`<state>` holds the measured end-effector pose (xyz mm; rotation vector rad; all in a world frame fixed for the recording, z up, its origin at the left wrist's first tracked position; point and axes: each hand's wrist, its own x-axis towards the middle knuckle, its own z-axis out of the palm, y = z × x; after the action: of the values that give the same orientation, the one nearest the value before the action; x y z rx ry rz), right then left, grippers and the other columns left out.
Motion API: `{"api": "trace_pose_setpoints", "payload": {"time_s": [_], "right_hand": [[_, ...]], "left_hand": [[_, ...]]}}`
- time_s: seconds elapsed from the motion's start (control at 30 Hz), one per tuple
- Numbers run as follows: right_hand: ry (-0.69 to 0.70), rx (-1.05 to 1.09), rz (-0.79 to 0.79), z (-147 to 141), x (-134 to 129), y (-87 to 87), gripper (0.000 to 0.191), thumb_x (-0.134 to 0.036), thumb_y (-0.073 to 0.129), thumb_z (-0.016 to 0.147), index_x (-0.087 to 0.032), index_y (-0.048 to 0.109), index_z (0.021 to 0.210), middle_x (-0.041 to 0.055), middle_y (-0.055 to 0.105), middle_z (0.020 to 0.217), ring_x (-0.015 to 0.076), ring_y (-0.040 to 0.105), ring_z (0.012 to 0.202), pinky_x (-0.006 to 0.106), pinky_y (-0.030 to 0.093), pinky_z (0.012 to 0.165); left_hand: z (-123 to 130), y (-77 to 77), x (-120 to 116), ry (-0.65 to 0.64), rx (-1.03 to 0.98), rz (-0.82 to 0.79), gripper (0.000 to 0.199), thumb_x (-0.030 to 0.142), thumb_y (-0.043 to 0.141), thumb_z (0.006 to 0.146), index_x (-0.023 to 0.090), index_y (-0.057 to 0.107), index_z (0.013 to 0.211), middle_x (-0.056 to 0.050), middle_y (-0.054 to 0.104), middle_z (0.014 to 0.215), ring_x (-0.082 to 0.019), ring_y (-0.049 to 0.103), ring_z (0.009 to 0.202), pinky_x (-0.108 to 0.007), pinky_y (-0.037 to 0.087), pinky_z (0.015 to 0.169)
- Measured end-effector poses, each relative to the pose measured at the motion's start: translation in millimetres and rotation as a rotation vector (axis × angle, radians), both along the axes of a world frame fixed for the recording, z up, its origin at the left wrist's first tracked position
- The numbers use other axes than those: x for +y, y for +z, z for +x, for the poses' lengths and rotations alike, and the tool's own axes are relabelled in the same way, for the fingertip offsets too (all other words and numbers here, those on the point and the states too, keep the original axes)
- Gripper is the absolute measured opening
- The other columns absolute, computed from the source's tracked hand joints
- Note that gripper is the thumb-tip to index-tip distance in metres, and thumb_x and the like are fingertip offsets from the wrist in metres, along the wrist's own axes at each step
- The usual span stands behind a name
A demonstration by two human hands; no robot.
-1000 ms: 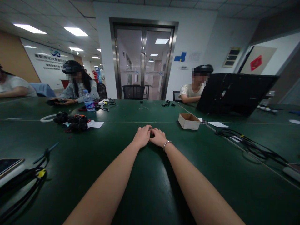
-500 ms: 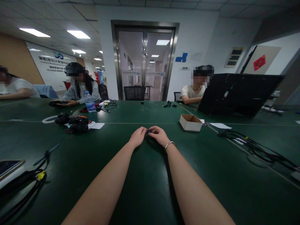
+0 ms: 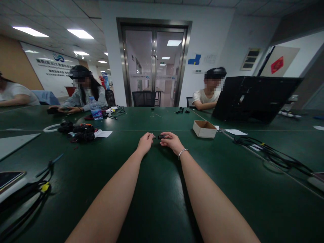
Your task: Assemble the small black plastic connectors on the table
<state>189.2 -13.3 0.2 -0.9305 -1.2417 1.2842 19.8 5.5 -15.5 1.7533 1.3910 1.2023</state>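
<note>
Just above the green table (image 3: 162, 162), near the middle of the view, my two hands face each other with a small gap between them. My right hand (image 3: 172, 141), with a silver bracelet at the wrist, pinches a short black cylindrical piece (image 3: 161, 137) that points left. The fingers of my left hand (image 3: 146, 143) are closed on a small piece (image 3: 154, 137) with a metallic look, too small to name. The two pieces are apart.
An open white box (image 3: 204, 129) lies right of my hands, with cables (image 3: 275, 155) and a big black monitor (image 3: 255, 98) beyond. Black gear (image 3: 83, 131), a bottle (image 3: 95, 108) and a phone (image 3: 11, 179) are at left. Several people sit around the table.
My hands have moved slightly apart, and the piece between them now shows as two separate pieces, one in each hand. The camera view has shifted a little.
</note>
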Motion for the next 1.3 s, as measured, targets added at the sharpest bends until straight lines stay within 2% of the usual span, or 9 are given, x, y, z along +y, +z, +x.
{"api": "trace_pose_setpoints", "payload": {"time_s": [0.07, 0.17, 0.4, 0.6, 0.9, 1.3], "right_hand": [[0.035, 0.034, -0.041, -1.3, -1.6, 1.3, 0.024, 0.0, 0.065, 0.072, -0.015, 0.062, 0.091, 0.0033, 0.061, 0.077, 0.0143, 0.066, 0.062, 0.022, 0.057, 0.058], [0.064, 0.06, -0.07, -1.9, -3.9, 2.6, 0.016, -0.003, 0.059, 0.081, -0.014, 0.062, 0.092, 0.006, 0.064, 0.079, 0.015, 0.067, 0.063, 0.023, 0.059, 0.061], [0.107, 0.08, -0.077, 2.0, -3.5, 1.4, 0.019, -0.001, 0.06, 0.082, -0.013, 0.062, 0.097, 0.0073, 0.065, 0.081, 0.0164, 0.069, 0.067, 0.024, 0.059, 0.067], [0.108, 0.064, -0.085, 1.4, -2.9, 1.9, 0.022, 0.002, 0.054, 0.084, -0.011, 0.061, 0.1, 0.0078, 0.065, 0.08, 0.0163, 0.069, 0.066, 0.023, 0.059, 0.064], [0.101, 0.023, -0.107, -0.3, -2.9, 3.2, 0.026, 0.006, 0.057, 0.08, -0.009, 0.061, 0.101, 0.0114, 0.065, 0.097, 0.0159, 0.068, 0.068, 0.022, 0.059, 0.063], [0.09, 0.017, -0.123, 0.2, -3.1, 3.7, 0.025, 0.007, 0.06, 0.078, -0.008, 0.061, 0.098, 0.01, 0.067, 0.085, 0.0164, 0.068, 0.065, 0.021, 0.059, 0.059]], "left_hand": [[-0.4, -1.1, 0.8, -0.013, -0.01, -0.006, 0.031, 0.041, 0.037, 0.089, 0.018, 0.058, 0.085, 0.0, 0.058, 0.066, -0.012, 0.052, 0.059, -0.023, 0.037, 0.056], [0.3, -0.7, -0.8, -0.04, 0.004, -0.011, 0.03, 0.041, 0.039, 0.088, 0.019, 0.059, 0.087, 0.0, 0.059, 0.066, -0.012, 0.053, 0.058, -0.023, 0.038, 0.056], [0.6, 4.6, -6.9, -0.067, 0.04, -0.014, 0.03, 0.041, 0.039, 0.087, 0.02, 0.06, 0.089, 0.001, 0.058, 0.065, -0.012, 0.053, 0.058, -0.023, 0.039, 0.056], [1.5, 4.4, -5.3, -0.056, 0.052, -0.027, 0.033, 0.043, 0.038, 0.088, 0.02, 0.06, 0.089, 0.0, 0.06, 0.066, -0.013, 0.054, 0.058, -0.023, 0.039, 0.056], [0.2, 4.2, -6.3, 0.028, 0.094, 0.0, 0.038, 0.049, 0.036, 0.088, 0.019, 0.058, 0.08, 0.0, 0.062, 0.064, -0.012, 0.056, 0.055, -0.023, 0.039, 0.055], [0.0, 14.7, -15.3, 0.063, 0.129, -0.074, 0.042, 0.053, 0.036, 0.088, 0.018, 0.059, 0.081, -0.001, 0.065, 0.066, -0.013, 0.059, 0.056, -0.025, 0.041, 0.057]]}}
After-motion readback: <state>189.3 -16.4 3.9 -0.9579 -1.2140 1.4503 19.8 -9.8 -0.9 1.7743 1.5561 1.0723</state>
